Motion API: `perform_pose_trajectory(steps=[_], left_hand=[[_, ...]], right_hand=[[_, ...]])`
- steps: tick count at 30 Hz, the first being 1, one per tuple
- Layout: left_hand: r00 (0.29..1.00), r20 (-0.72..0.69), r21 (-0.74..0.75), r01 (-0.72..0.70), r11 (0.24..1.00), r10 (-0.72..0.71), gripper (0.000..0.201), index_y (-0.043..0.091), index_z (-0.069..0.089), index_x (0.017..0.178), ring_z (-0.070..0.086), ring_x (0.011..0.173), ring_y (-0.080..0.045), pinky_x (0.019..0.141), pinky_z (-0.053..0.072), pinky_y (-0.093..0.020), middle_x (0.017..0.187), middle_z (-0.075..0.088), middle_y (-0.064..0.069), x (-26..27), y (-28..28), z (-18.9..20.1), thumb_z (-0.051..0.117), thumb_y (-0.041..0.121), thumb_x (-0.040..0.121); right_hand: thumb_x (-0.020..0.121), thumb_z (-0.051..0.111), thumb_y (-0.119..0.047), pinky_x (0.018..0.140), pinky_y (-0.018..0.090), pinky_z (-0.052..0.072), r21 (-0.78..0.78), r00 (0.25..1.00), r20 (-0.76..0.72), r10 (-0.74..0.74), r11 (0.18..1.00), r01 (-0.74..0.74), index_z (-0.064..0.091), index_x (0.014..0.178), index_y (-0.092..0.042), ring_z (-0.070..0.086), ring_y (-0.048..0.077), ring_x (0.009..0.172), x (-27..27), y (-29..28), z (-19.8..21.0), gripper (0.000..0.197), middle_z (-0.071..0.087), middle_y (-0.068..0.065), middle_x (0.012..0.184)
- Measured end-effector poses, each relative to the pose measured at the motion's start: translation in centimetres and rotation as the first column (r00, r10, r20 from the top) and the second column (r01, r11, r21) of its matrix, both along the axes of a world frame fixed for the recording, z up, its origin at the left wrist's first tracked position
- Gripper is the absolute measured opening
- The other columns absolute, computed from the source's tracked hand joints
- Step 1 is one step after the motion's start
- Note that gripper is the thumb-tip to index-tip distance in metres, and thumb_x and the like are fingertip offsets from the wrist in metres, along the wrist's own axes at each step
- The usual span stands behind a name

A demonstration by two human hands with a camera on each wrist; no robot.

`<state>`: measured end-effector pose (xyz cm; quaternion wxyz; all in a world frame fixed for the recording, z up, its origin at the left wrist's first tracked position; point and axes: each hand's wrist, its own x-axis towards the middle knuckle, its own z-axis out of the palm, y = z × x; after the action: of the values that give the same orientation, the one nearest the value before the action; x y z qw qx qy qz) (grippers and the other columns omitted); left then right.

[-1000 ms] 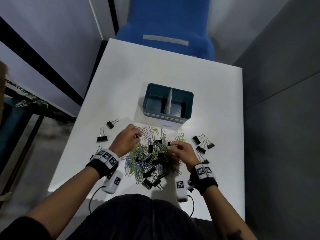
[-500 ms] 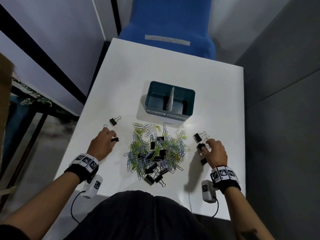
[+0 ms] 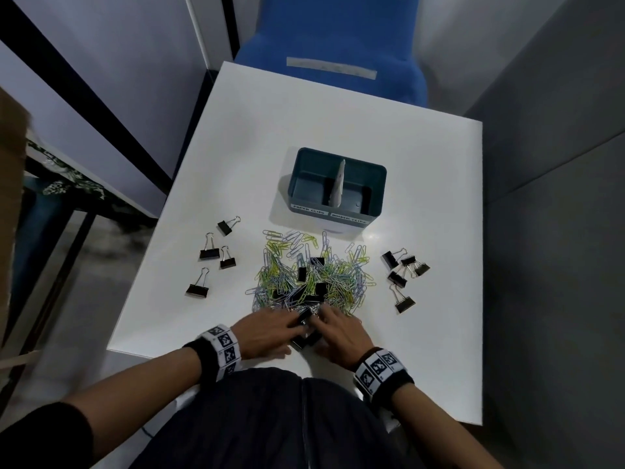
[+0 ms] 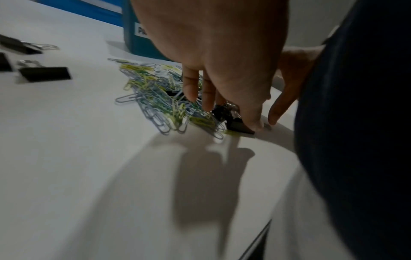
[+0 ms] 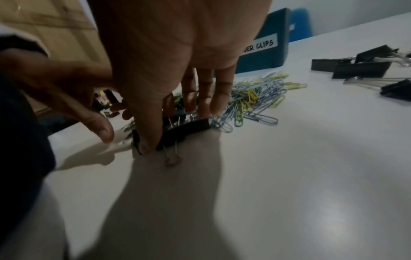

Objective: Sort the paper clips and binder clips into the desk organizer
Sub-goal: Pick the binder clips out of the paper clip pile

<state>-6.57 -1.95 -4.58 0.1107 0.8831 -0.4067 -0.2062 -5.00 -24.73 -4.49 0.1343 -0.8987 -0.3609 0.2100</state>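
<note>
A heap of coloured paper clips [image 3: 311, 275] with black binder clips mixed in lies in front of the teal desk organizer [image 3: 378, 184], which is labelled for paper clips and binder clips. Both hands meet at the heap's near edge. My left hand [image 3: 270, 330] has its thumb [image 4: 251, 121] on a black binder clip [image 4: 237, 127] and its other fingers on the heap behind it. My right hand [image 3: 338, 330] pinches another binder clip [image 5: 191, 128] between thumb [image 5: 149, 137] and fingers.
Loose binder clips lie in two groups, left [image 3: 211, 253] and right [image 3: 404, 269] of the heap. A white divider [image 3: 338, 184] stands in the organizer. The white table [image 3: 304, 123] ends close to my body. A blue chair [image 3: 334, 45] stands behind it.
Half a second ago the hands were out at the side groups of binder clips. Both have come back together to the near edge of the heap and taken hold of clips there.
</note>
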Motion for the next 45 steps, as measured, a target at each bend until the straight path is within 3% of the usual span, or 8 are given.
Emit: perform_pose_trajectory(steps=[4,11,16,24,32,38,41,45], left_hand=[[0.995,0.015,0.035,0.102,0.994,-0.102,0.038,0.019,0.045,0.121,0.051,0.09,-0.02,0.061,0.052,-0.036,0.116,0.047,-0.005,0.3,-1.0,-1.0,0.06,0.035,0.089],[0.997,0.081,0.035,0.011,0.999,-0.013,0.023,0.016,0.049,0.117,0.054,0.084,-0.02,0.054,0.049,-0.031,0.112,0.05,-0.007,0.6,-1.7,-1.8,0.046,0.021,0.095],[0.987,0.16,-0.064,0.021,0.998,-0.01,0.031,0.011,0.051,0.113,0.055,0.069,-0.019,0.043,0.047,-0.028,0.104,0.052,-0.009,1.1,-1.7,-1.0,0.064,0.015,0.086],[0.992,0.104,-0.093,-0.066,0.994,0.075,0.034,0.015,0.039,0.114,0.057,0.083,-0.025,0.052,0.052,-0.035,0.122,0.052,-0.016,0.8,-1.8,-1.0,0.06,0.011,0.088],[0.95,0.013,-0.222,-0.301,0.927,0.312,0.045,0.015,0.049,0.118,0.057,0.08,-0.015,0.061,0.051,-0.022,0.102,0.058,-0.003,1.7,-0.6,0.4,0.068,0.004,0.08],[0.777,-0.049,-0.345,-0.603,0.72,0.627,0.019,0.021,0.054,0.114,0.055,0.075,-0.005,0.063,0.05,-0.018,0.1,0.062,0.007,3.7,3.9,3.4,0.054,0.019,0.095],[0.578,-0.055,-0.285,-0.79,0.542,0.814,0.017,0.024,0.055,0.104,0.055,0.076,-0.013,0.062,0.049,-0.03,0.089,0.06,0.008,4.4,7.6,2.9,0.059,0.016,0.09],[0.36,-0.152,-0.182,-0.925,0.332,0.92,0.021,0.017,0.058,0.101,0.059,0.084,-0.027,0.071,0.045,-0.035,0.091,0.062,-0.002,4.5,11.3,0.6,0.063,0.007,0.085]], right_hand=[[0.07,0.077,-0.031,0.046,0.027,0.045,0.021,0.999,0.048,0.022,1.0,-0.023,0.052,0.101,-0.017,0.056,0.025,0.078,-0.1,0.3,-0.8,0.042,0.055,0.008,0.1],[0.081,0.071,-0.028,0.045,0.029,0.043,-0.041,0.993,0.102,-0.051,0.998,0.055,0.058,0.097,-0.017,0.056,0.023,0.069,0.2,0.6,-1.3,0.024,0.056,0.004,0.092],[0.084,0.065,-0.02,0.044,0.033,0.047,-0.057,0.992,0.067,-0.11,0.992,0.114,0.056,0.095,-0.014,0.057,0.027,0.063,0.3,0.7,-1.7,0.016,0.053,0.006,0.09],[0.074,0.069,-0.014,0.042,0.029,0.04,-0.044,0.992,0.09,-0.092,0.994,0.096,0.053,0.094,-0.015,0.057,0.026,0.059,0.4,0.7,-1.3,0.025,0.056,0.005,0.088],[0.078,0.068,-0.012,0.04,0.03,0.043,-0.092,0.991,0.094,-0.091,0.991,0.1,0.058,0.083,-0.011,0.051,0.021,0.049,1.1,0.4,-1.6,0.011,0.053,0.003,0.079],[0.085,0.059,-0.031,0.049,0.025,0.045,0.15,0.963,0.013,-0.268,0.953,0.263,0.057,0.088,-0.02,0.054,0.015,0.057,1.5,0.8,0.2,0.011,0.06,-0.005,0.081],[0.079,0.061,-0.032,0.055,0.02,0.046,0.259,0.913,-0.073,-0.401,0.877,0.405,0.059,0.087,-0.023,0.052,0.006,0.067,2.3,0.7,2.0,0.012,0.062,-0.009,0.085],[0.083,0.064,-0.028,0.058,0.014,0.028,0.184,0.83,-0.015,-0.558,0.814,0.551,0.059,0.096,-0.019,0.047,0.011,0.078,4.5,-1.9,3.9,0.017,0.051,-0.006,0.09]])
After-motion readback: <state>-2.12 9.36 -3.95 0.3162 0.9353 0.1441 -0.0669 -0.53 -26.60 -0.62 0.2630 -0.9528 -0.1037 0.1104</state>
